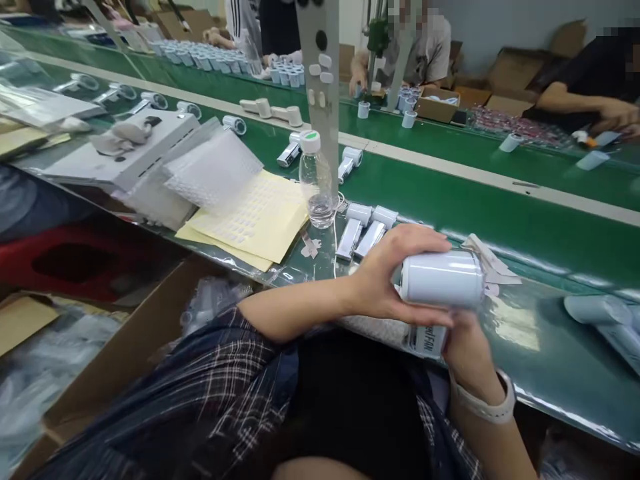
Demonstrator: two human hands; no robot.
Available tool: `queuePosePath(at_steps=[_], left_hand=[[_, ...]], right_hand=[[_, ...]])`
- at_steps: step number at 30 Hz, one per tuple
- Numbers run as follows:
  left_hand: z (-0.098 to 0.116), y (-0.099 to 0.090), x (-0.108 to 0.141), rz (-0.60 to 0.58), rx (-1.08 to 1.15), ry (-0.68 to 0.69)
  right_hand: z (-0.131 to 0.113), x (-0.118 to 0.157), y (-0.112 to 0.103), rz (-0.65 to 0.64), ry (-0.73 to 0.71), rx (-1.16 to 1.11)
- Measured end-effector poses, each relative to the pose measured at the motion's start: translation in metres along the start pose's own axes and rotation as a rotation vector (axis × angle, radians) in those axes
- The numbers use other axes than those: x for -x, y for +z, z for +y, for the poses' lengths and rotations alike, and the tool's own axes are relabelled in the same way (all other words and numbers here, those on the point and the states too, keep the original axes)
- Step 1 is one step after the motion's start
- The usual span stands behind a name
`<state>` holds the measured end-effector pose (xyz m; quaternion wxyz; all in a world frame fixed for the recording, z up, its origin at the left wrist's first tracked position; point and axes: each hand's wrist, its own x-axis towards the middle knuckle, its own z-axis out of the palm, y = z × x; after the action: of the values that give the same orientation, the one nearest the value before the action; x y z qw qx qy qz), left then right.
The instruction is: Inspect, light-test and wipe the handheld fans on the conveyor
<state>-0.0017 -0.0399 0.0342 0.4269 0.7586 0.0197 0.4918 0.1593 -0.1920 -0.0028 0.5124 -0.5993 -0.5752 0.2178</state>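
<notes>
My left hand [387,277] is closed around a glossy pale-blue cylinder that looks like the head of a handheld fan [443,279]. The fan head lies sideways above the bench edge; any handle is hidden. My right hand [467,343], a watch on its wrist, is at the underside of the cylinder's right end. Its fingers are blurred and mostly hidden. Below the hands is a package [429,339] with "FAN" printed on it. Two similar fans [371,239] lie just beyond my left hand, and paper strips [493,263] lie behind the cylinder.
A clear bottle [320,190] stands by a metal post [320,80]. Yellow label sheets [250,217] and bubble bags [213,167] lie to the left. More fans [607,317] lie at right. Across the green belt [450,167], co-workers handle cups and small parts. A cardboard box [115,347] stands below left.
</notes>
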Motion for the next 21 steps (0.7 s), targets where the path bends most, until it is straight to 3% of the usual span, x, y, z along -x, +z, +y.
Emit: queuePosePath(at_steps=[2,3,5,7,9,12,18,21], left_hand=[[-0.012,0.021,-0.003,-0.017,-0.023,-0.052],[-0.016,0.026,-0.006,-0.092,-0.057,-0.072],[-0.024,0.023,-0.014,-0.32,-0.212,-0.091],[-0.034,0.006,-0.022,-0.481,-0.484,-0.141],[-0.047,-0.018,-0.027,-0.493,-0.807,-0.291],[-0.068,-0.045,-0.027,-0.41,-1.14,-0.56],[-0.083,-0.051,-0.023,-0.489,-1.244,-0.629],[-0.082,-0.047,-0.022,-0.492,-1.212,-0.671]], right_hand=[[0.003,0.001,0.002,-0.064,0.018,-0.022],[0.006,0.0,-0.003,-0.079,0.034,0.015],[0.017,-0.004,-0.026,-0.041,0.105,0.192],[0.035,-0.005,-0.062,0.038,0.207,0.459],[0.058,0.001,-0.102,0.091,0.293,0.725],[0.092,0.018,-0.153,0.109,0.341,0.864],[0.125,0.035,-0.208,0.568,0.322,0.82],[0.121,0.026,-0.221,0.669,0.366,0.699]])
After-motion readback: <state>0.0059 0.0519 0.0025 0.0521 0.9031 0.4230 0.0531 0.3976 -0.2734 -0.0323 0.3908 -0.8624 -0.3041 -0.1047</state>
